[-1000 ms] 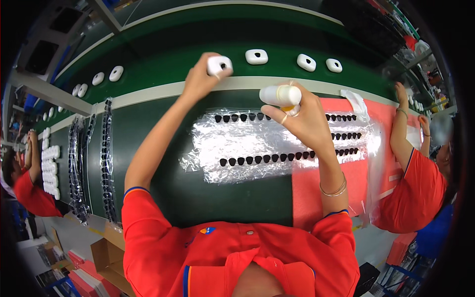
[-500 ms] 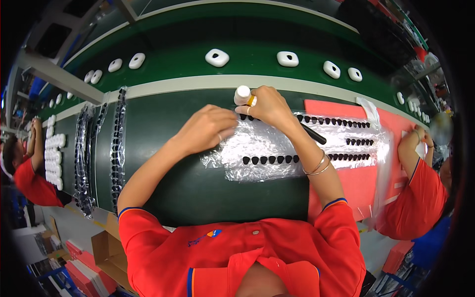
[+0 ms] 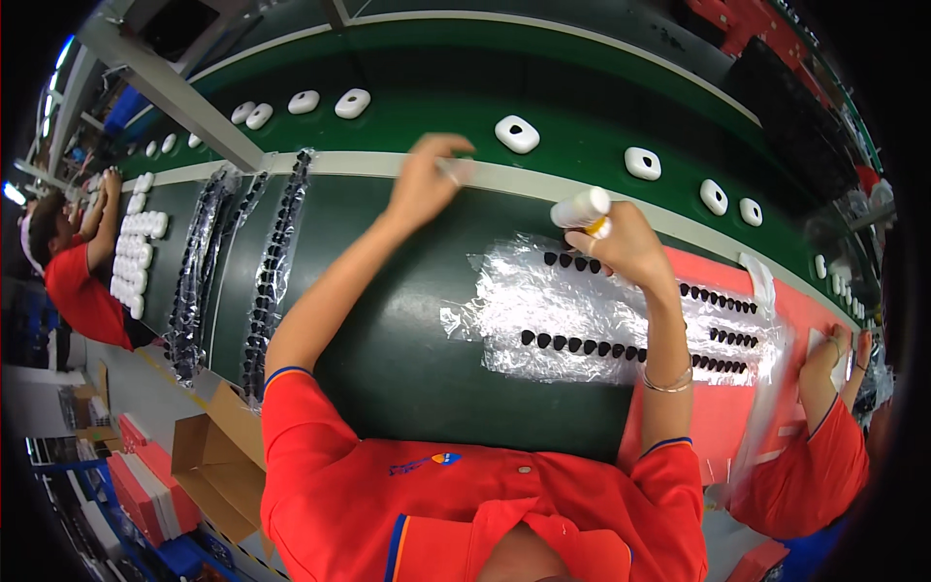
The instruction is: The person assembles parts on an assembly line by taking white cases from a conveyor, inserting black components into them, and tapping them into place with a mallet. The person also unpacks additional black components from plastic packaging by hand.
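Observation:
My right hand (image 3: 626,242) is closed around a small white bottle (image 3: 580,208), which tilts over the left end of a clear plastic sheet. A bit of yellow-orange shows between the bottle and my fingers. On the sheet (image 3: 499,301) lie rows of small black pieces (image 3: 572,344); my right forearm covers part of them. My left hand (image 3: 433,182) hovers at the belt's near rail, fingers stretched forward and smeared by motion; whether they hold anything is unclear. Beyond it, white rounded cases (image 3: 517,135) with dark centres sit on the green belt.
A pink sheet (image 3: 713,417) lies under the plastic at right. Strips of black pieces in plastic (image 3: 276,262) lie at left, near grouped white cases (image 3: 131,262). Co-workers in red sit at the far left (image 3: 82,281) and right (image 3: 815,466). An open cardboard box (image 3: 218,456) stands lower left.
My left hand has moved from beside the plastic sheet out to the belt's rail. My right hand has lifted and tilted the bottle. The whole view has shifted and turned.

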Motion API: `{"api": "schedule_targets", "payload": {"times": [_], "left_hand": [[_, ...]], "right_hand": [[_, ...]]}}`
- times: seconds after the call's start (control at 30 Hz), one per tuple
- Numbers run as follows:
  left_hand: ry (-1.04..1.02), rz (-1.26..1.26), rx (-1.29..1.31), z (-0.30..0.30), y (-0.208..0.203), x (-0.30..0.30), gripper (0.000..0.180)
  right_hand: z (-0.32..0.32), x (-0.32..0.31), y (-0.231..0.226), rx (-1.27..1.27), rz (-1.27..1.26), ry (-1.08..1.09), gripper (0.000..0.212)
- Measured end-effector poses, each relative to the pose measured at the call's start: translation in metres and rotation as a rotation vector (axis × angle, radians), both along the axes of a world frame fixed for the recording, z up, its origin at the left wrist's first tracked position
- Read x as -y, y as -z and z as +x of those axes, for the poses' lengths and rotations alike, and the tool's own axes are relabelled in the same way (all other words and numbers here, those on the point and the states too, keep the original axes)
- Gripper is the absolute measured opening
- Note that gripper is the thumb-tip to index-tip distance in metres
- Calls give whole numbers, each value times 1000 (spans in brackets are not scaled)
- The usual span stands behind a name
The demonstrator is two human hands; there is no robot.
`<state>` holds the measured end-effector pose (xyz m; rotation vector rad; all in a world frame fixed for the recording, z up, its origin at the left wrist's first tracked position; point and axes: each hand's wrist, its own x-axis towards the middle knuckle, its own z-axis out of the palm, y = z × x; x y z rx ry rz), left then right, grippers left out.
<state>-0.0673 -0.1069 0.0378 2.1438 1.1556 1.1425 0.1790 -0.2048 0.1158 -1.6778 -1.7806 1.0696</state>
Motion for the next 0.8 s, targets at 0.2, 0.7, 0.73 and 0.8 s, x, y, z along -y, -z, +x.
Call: {"api": "schedule_targets", "payload": {"times": [0.2, 0.7, 0.73, 0.8], "left_hand": [[-939, 25, -333, -78, 27, -126, 87], [401, -650, 454, 67, -45, 64, 56], [454, -766, 484, 70, -55, 73, 54], [488, -809, 499, 77, -62, 84, 51]], "right_hand": [[4, 12, -20, -78, 70, 104, 24], [-5, 14, -16, -179, 337, 81, 24], [-6, 13, -11, -188, 420, 71, 25], [-7, 15, -13, -160, 445, 81, 29]]}}
